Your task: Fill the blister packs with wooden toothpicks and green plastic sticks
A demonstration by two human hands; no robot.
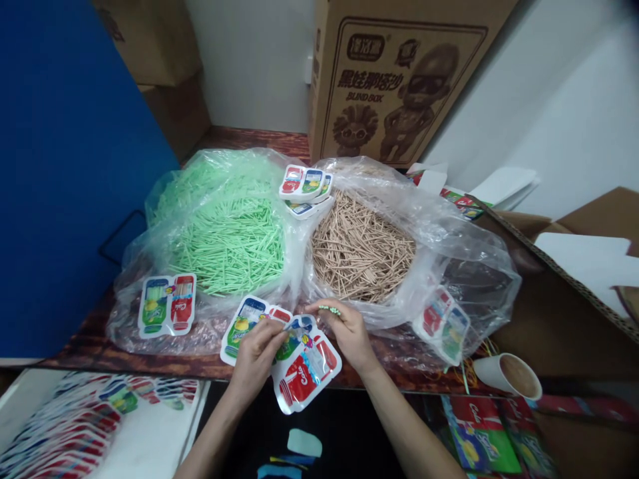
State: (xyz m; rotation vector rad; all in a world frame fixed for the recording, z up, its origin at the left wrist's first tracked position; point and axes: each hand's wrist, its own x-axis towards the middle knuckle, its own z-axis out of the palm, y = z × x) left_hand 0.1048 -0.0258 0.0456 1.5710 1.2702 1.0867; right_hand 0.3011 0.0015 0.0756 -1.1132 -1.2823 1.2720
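Wood-grain tabletop (249, 138) carries clear plastic bags (472, 263). Printed cola pouch (305, 372) overhangs its front edge; likely light, slick, flexible, best gripped by the rim. Left hand (257, 347) appears pinched on it; right hand (350, 334) encloses green sticks (329, 310).

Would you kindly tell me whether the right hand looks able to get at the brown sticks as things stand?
Probably yes: the brown sticks lie exposed in their open plastic bag, just beyond the right hand, though that hand holds a small bundle of green sticks.
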